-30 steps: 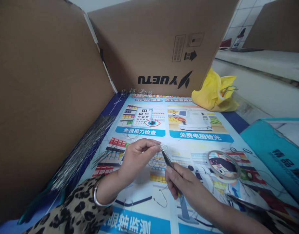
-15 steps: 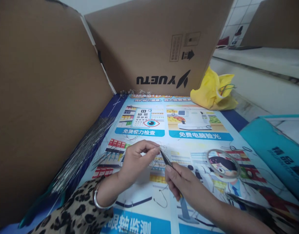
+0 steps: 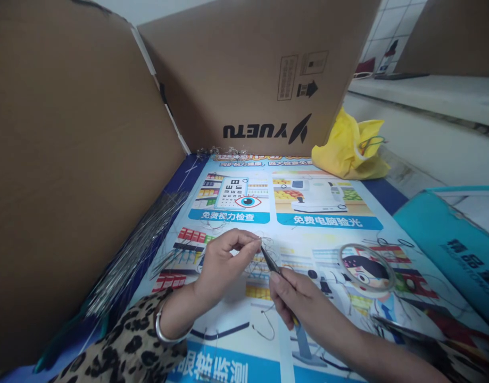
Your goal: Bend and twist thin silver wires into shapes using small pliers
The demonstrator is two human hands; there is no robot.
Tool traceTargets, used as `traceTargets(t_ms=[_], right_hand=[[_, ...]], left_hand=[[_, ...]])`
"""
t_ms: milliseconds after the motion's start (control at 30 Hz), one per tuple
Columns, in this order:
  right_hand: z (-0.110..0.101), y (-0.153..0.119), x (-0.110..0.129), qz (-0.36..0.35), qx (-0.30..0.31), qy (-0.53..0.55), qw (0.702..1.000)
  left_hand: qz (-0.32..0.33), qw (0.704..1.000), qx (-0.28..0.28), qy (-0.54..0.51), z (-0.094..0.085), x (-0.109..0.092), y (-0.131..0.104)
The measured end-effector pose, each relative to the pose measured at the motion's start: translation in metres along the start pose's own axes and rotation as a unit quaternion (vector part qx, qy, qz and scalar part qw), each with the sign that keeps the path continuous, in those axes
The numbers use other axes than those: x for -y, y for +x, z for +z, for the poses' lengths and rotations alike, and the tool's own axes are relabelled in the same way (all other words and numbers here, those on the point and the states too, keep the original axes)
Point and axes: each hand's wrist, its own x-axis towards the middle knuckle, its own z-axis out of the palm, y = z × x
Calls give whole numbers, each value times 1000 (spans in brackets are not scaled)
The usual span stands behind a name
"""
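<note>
My right hand (image 3: 290,292) is wrapped round a pair of pliers (image 3: 270,260), whose thin dark jaws point up and left. Thumb and fingers of my left hand (image 3: 230,255) pinch a thin looped wire (image 3: 265,242) just at the tips of those jaws. The wire is fine and partly hidden by the fingertips, so its full shape does not show. Below the hands, a curved piece of wire (image 3: 264,325) lies on the printed sheet (image 3: 286,340).
Cardboard panels (image 3: 244,69) stand behind and at the left. A bundle of straight wires (image 3: 128,260) lies on the left. To the right are a roll of clear tape (image 3: 388,279), scissors (image 3: 396,242), a teal box (image 3: 447,239) and a yellow bag (image 3: 348,154).
Both hands stay almost in place. The pliers' tips have shifted very slightly at the left fingertips.
</note>
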Motion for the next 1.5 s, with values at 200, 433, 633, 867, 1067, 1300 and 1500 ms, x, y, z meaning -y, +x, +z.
traceTargets(t_ms=[200, 433, 633, 867, 1067, 1300, 1500], right_hand=[[-1, 0, 1, 6, -3, -3, 1000], [-2, 1, -1, 8, 7, 13, 1000], [-1, 2, 0, 18, 8, 14, 1000], [-1, 1, -1, 15, 6, 7, 1000], [-1, 1, 0, 13, 7, -6, 1000], [-1, 1, -2, 10, 10, 2, 1000], [0, -1, 2, 8, 15, 3, 1000]], left_hand=[[7, 1000, 4, 18, 0, -1, 0], [29, 999, -2, 28, 1, 3, 0], [34, 999, 0, 35, 1, 2, -1], [50, 997, -12, 50, 3, 4, -2], [53, 997, -11, 58, 2, 5, -2], [55, 997, -7, 62, 3, 7, -2], [29, 998, 46, 37, 0, 6, 1]])
